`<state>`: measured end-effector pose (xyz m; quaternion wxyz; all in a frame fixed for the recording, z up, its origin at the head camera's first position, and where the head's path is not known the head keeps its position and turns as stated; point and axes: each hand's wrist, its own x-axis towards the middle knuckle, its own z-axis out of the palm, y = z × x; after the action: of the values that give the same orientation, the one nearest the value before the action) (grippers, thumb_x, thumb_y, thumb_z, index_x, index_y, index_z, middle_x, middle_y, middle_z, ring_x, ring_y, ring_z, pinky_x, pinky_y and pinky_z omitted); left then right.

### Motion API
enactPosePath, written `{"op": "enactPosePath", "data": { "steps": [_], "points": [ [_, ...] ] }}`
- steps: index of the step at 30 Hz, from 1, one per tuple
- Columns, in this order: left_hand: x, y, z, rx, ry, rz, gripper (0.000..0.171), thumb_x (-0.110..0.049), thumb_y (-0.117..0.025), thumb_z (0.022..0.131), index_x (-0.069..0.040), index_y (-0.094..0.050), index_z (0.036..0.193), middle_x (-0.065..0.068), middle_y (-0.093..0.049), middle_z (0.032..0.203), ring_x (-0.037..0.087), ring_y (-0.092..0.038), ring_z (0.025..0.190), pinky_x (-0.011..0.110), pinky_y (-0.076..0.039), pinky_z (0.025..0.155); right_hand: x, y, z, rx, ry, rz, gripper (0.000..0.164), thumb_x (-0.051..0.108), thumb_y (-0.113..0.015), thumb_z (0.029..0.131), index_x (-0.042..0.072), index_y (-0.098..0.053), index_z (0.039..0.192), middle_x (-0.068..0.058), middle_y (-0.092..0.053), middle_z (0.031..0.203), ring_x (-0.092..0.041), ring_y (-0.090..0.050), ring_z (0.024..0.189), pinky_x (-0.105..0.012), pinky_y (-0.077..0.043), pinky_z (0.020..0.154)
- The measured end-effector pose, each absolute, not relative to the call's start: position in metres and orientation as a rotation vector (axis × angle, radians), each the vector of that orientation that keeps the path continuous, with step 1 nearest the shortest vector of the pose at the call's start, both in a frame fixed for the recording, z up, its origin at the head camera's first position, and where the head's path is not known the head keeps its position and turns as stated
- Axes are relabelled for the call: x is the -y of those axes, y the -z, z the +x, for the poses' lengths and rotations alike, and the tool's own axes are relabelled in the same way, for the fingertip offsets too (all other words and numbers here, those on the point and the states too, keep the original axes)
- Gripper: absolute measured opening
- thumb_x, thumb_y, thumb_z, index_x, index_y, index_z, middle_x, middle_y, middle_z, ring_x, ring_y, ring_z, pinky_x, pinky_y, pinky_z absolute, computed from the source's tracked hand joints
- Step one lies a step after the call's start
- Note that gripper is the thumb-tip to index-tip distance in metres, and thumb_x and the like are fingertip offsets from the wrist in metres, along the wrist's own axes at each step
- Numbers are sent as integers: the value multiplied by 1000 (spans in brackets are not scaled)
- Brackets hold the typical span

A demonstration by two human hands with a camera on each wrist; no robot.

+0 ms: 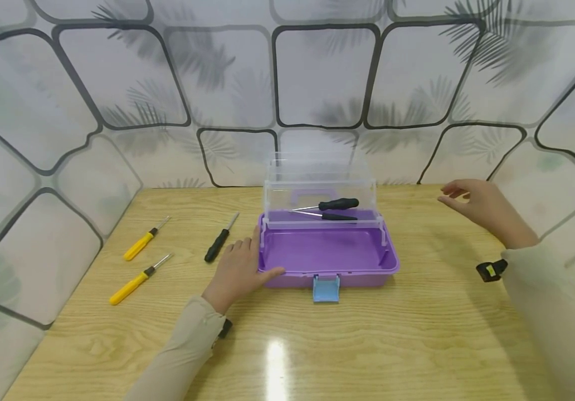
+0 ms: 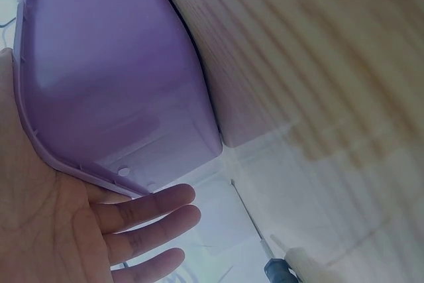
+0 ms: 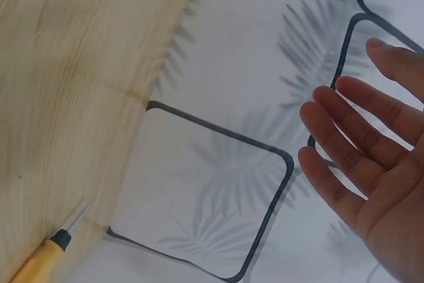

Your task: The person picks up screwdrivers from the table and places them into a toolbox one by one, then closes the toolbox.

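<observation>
A purple toolbox [image 1: 327,281] with a blue latch [image 1: 326,289] stands with its clear tray lid [image 1: 320,189] raised at the back. Two black-handled screwdrivers [image 1: 339,204] show in the clear tray, and the purple bottom holds nothing. My left hand [image 1: 239,267] rests against the box's left side, thumb along the front rim. The left wrist view shows the box wall [image 2: 119,77] against the palm, the fingers [image 2: 152,223] extended beside it. Over the right of the table, my right hand [image 1: 485,209] hovers apart from the box, fingers loosely bent and holding nothing.
On the table [image 1: 368,345], a black-handled screwdriver [image 1: 219,242] lies left of the box. Two yellow-handled screwdrivers [image 1: 139,245] lie farther left. Another yellow-handled screwdriver [image 3: 43,256] appears in the right wrist view. Patterned walls [image 1: 325,78] border the table's back and sides.
</observation>
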<state>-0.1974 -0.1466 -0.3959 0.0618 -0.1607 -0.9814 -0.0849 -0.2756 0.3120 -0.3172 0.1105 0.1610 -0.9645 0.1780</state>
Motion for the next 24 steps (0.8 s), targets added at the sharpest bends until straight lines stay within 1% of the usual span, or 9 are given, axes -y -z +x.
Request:
{"op": "enactPosePath", "data": {
  "steps": [11,18,24],
  "points": [
    [147,396,-197,2952,253,-492,110,-71,-54,78,5,-15,148,24,-61,117,38,-58,107,47,-47,95,-328,320,-270,2859,-465,432,29,21,-59,93,-6,-64,104,-26,-67,95,-40,-62,87,-55,-50,80],
    [147,398,-199,2954,256,-492,109,-71,-53,78,5,-16,147,24,-61,116,38,-57,108,46,-46,97,-334,322,-269,2915,-480,357,37,27,-56,94,-6,-62,109,-29,-65,101,-43,-60,92,-57,-48,83],
    [147,398,-199,2953,260,-491,109,-71,-53,78,5,-17,147,24,-60,116,38,-57,108,47,-46,97,-340,324,-269,2910,-469,344,35,25,-57,94,-6,-62,109,-29,-65,101,-43,-60,91,-57,-48,82]
  ]
}}
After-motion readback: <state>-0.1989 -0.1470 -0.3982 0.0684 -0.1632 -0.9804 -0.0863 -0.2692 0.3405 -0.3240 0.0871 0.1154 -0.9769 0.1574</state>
